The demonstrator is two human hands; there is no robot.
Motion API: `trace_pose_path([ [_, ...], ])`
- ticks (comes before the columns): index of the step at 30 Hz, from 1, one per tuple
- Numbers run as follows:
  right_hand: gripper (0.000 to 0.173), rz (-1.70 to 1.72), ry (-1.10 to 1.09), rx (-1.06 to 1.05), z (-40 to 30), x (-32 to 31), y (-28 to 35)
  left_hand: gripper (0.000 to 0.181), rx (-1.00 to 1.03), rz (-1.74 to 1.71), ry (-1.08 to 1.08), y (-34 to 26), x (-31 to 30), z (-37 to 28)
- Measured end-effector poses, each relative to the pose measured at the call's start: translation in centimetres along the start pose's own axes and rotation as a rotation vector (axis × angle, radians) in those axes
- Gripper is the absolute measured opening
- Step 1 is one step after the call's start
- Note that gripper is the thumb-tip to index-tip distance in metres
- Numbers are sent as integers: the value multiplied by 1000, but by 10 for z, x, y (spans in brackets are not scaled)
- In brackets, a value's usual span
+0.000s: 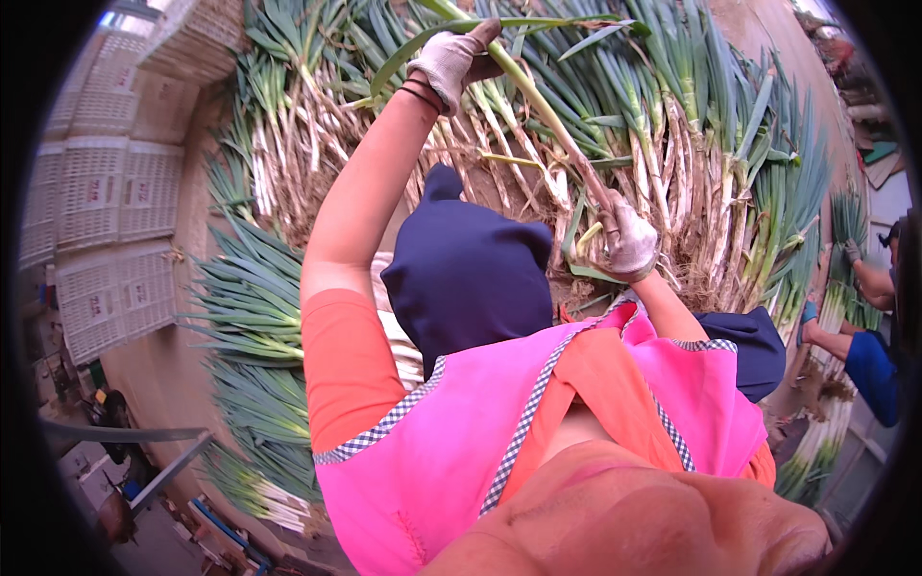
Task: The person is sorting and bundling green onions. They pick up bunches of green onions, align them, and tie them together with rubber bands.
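Note:
A long green onion [544, 108] runs slantwise between my two hands, its leaves toward the upper left and its root end toward the lower right. My left hand [457, 61], in a soiled white glove with bare fingertips, grips it near the leaves. At the pale lower stalk, my right hand [628, 237] is closed around it in a similar glove. Beneath and beyond lie rows of green onions [684, 165] with pale, earthy stalks and stringy roots. Dark blue cloth covers my knees [468, 281]. Peeled-looking white stalks [403, 345] show partly behind my left arm.
More green onions [252, 302] lie in bunches at left. White plastic crates [94, 187] stand stacked on the far left, near a metal frame [169, 468]. At the right edge, another person [871, 281] reaches into more onions [835, 295].

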State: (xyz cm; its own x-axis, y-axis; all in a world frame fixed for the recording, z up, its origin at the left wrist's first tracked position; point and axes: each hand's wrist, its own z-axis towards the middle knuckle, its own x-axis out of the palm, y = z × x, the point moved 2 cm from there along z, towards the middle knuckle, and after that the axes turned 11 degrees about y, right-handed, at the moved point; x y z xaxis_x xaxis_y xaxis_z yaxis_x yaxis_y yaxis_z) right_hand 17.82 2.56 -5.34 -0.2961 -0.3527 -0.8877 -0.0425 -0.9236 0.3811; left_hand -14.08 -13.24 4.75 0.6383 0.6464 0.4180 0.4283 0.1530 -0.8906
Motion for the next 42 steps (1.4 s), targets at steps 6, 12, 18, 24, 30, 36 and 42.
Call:
trace_pose_path([
  [6, 37, -94, -44, -16, -15, -4, -6, 20, 45, 170, -90, -38, 74, -29],
  [12, 41, 151, -37, 88, 18, -27, 31, 30, 185, -225, -203, -3, 117, -46],
  [18, 32, 1033, -48, 138, 102, -57, 28, 30, 18, -58, -169, 45, 144, -53],
  [24, 39, 1263, 58, 246, 135, -67, 32, 29, 96, -146, -229, 38, 146, -38],
  [30, 37, 1104, -30, 259, 161, -75, 39, 32, 277, -131, -274, 24, 151, -27],
  [36, 32, 699, -238, 228, 150, -52, 57, 20, 257, -171, -328, 33, 91, 2],
  [42, 40, 992, 272, 555, 33, 30, -46, 27, 276, -267, -525, -3, 67, -24],
])
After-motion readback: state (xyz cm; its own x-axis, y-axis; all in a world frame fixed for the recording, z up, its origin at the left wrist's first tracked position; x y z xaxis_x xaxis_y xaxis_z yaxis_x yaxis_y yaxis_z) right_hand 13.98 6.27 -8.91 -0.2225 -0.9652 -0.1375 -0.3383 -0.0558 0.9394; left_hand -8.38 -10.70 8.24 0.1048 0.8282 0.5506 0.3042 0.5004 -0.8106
